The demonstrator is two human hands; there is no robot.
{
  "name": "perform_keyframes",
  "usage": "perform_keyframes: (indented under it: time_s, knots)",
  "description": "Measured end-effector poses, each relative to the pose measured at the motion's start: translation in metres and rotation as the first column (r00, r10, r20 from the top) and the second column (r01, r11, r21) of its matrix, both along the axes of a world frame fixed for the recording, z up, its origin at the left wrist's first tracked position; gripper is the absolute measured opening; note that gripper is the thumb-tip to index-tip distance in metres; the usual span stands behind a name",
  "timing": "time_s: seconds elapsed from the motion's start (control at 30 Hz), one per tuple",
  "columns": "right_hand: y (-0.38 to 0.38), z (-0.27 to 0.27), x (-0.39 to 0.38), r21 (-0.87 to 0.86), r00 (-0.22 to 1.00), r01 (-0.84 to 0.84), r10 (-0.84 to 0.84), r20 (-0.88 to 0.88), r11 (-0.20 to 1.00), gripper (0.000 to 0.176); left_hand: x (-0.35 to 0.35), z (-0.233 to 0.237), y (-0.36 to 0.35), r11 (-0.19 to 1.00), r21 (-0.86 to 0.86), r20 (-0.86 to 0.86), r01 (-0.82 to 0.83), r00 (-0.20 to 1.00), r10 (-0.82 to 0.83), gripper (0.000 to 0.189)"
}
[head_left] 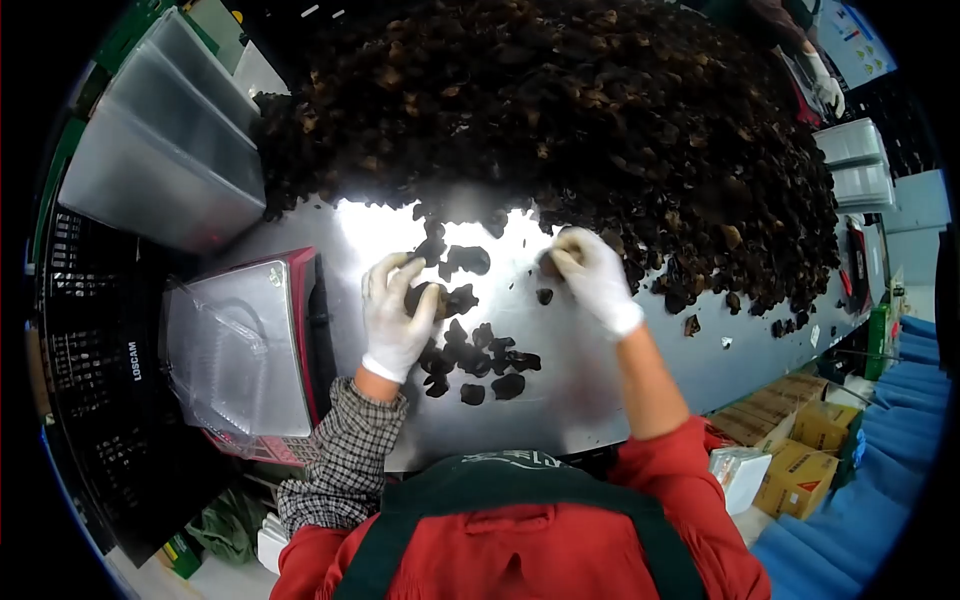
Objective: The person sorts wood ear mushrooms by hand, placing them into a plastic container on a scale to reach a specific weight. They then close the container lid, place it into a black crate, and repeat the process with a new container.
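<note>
My left hand (398,312), in a white glove, is closed round a dark piece (425,298) above the metal table (400,430). My right hand (592,275), gloved too, has its fingers pinched on a dark piece (549,264) near the front edge of a large heap of dark brown, curled pieces (560,120). Below my left hand lies a loose group of dark pieces (480,352). A small piece (544,296) rests just beneath my right fingertips.
Clear plastic bins (165,150) stand at the upper left. A clear lid (230,350) lies on a red tray at the left. Another person's gloved hand (828,92) and more clear containers (857,165) are at the upper right. Cardboard boxes (795,478) stand lower right.
</note>
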State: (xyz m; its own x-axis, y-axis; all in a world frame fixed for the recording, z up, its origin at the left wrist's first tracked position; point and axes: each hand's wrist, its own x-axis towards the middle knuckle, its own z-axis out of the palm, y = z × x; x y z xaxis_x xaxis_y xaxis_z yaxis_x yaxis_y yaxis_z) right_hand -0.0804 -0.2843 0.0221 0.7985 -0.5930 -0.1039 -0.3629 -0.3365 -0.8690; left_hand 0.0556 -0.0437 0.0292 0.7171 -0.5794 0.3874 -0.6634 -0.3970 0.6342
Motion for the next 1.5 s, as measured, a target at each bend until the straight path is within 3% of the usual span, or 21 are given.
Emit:
perform_keyframes:
  time_s: [0.07, 0.13, 0.17, 0.2, 0.23, 0.33, 0.4, 0.47, 0.53, 0.6, 0.67, 0.73, 0.8, 0.87, 0.97, 1.0, 1.1, 1.2, 1.3, 1.4, 1.5]
  knots:
    - [-0.005, 0.061, -0.047, 0.285, 0.987, 0.124, -0.090, -0.130, 0.950, 0.009, 0.012, -0.016, -0.011, 0.988, 0.155, 0.011, 0.025, 1.000, -0.027, 0.050]
    - [-0.027, 0.076, -0.125, 0.592, 0.992, 0.115, -0.121, -0.029, 0.798, 0.010, 0.016, -0.022, -0.030, 0.962, 0.244, -0.039, 0.123, 0.992, -0.117, 0.057]
    - [-0.036, 0.061, -0.164, 0.532, 0.981, 0.186, -0.122, -0.152, 0.826, 0.006, 0.018, -0.035, -0.033, 0.928, 0.327, -0.048, 0.181, 0.983, -0.175, 0.062]
    - [-0.039, 0.054, -0.192, 0.299, 0.880, 0.150, 0.010, -0.474, 0.942, 0.008, 0.014, -0.034, -0.037, 0.919, 0.353, -0.009, 0.177, 0.983, -0.185, 0.050]
    - [-0.046, 0.034, -0.236, -0.212, 0.743, -0.295, 0.084, -0.664, 0.931, 0.007, 0.014, -0.035, -0.032, 0.922, 0.324, -0.058, 0.213, 0.977, -0.205, 0.040]
    - [-0.038, 0.068, -0.237, -0.079, 0.840, 0.139, -0.160, -0.519, 0.987, 0.008, 0.002, -0.024, -0.016, 0.945, 0.203, -0.090, 0.258, 0.966, -0.244, 0.018]
    - [-0.009, 0.075, -0.187, 0.029, 0.911, 0.198, -0.173, -0.375, 0.980, 0.006, -0.018, -0.012, 0.003, 0.931, 0.198, -0.128, 0.306, 0.950, -0.285, 0.021]
    - [0.020, 0.045, -0.145, -0.193, 0.980, -0.161, 0.133, -0.150, 0.968, 0.006, -0.030, -0.004, 0.019, 0.929, 0.157, -0.096, 0.336, 0.941, -0.325, 0.023]
    - [0.047, 0.037, -0.099, -0.201, 0.966, -0.248, 0.226, -0.126, 0.948, 0.011, -0.029, -0.001, 0.033, 0.944, 0.201, -0.128, 0.262, 0.962, -0.240, 0.030]
    - [0.054, 0.013, -0.064, -0.279, 0.991, -0.108, 0.083, -0.101, 0.954, 0.011, -0.025, 0.003, 0.041, 0.965, 0.212, -0.134, 0.157, 0.982, -0.130, 0.034]
    - [0.055, -0.005, -0.033, -0.367, 0.993, 0.065, -0.098, -0.070, 0.928, 0.012, -0.014, -0.012, 0.040, 0.968, 0.231, -0.073, 0.098, 0.994, -0.083, 0.059]
    - [0.059, -0.008, -0.023, -0.406, 0.981, -0.148, 0.083, -0.173, 0.902, 0.017, -0.006, -0.024, 0.032, 0.964, 0.257, -0.090, 0.067, 0.995, -0.045, 0.067]
    - [0.087, 0.001, -0.027, -0.273, 0.918, -0.367, 0.299, -0.258, 0.889, 0.020, -0.012, -0.024, 0.041, 0.932, 0.253, -0.211, 0.258, 0.955, -0.207, 0.068]
    - [0.105, 0.031, -0.026, -0.038, 0.853, -0.497, 0.481, -0.202, 0.867, 0.017, -0.027, -0.015, 0.055, 0.949, 0.049, -0.329, 0.311, 0.902, -0.278, 0.067]
    - [0.084, 0.022, -0.001, -0.371, 0.901, -0.404, 0.434, -0.003, 0.836, 0.019, -0.032, -0.015, 0.074, 0.993, -0.047, -0.255, 0.105, 0.960, -0.114, 0.069]
    - [0.074, 0.028, 0.018, -0.325, 0.922, -0.377, 0.384, -0.047, 0.867, 0.021, -0.032, -0.018, 0.077, 0.998, -0.058, -0.249, 0.016, 0.968, -0.030, 0.070]
    - [0.037, 0.015, 0.088, -0.679, 0.943, -0.224, 0.331, 0.029, 0.699, 0.045, -0.031, -0.045, 0.081, 0.995, -0.054, -0.176, -0.085, 0.982, 0.074, 0.078]
    - [0.035, -0.002, 0.129, -0.867, 0.995, -0.075, 0.096, -0.032, 0.492, 0.055, -0.033, -0.053, 0.081, 0.996, 0.041, -0.079, -0.079, 0.994, 0.082, 0.084]
    - [0.066, -0.008, 0.119, -0.638, 0.947, -0.275, 0.317, -0.051, 0.719, 0.060, -0.033, -0.058, 0.080, 0.997, 0.023, -0.105, -0.080, 0.991, 0.082, 0.084]
    - [0.084, 0.013, 0.081, -0.578, 0.870, -0.369, 0.490, 0.062, 0.728, 0.041, -0.033, -0.054, 0.079, 0.997, 0.022, -0.114, -0.073, 0.991, 0.075, 0.084]
    - [0.040, 0.009, 0.067, -0.536, 0.961, -0.123, 0.235, 0.145, 0.835, 0.045, -0.032, -0.052, 0.078, 0.997, 0.038, -0.112, -0.073, 0.991, 0.077, 0.084]
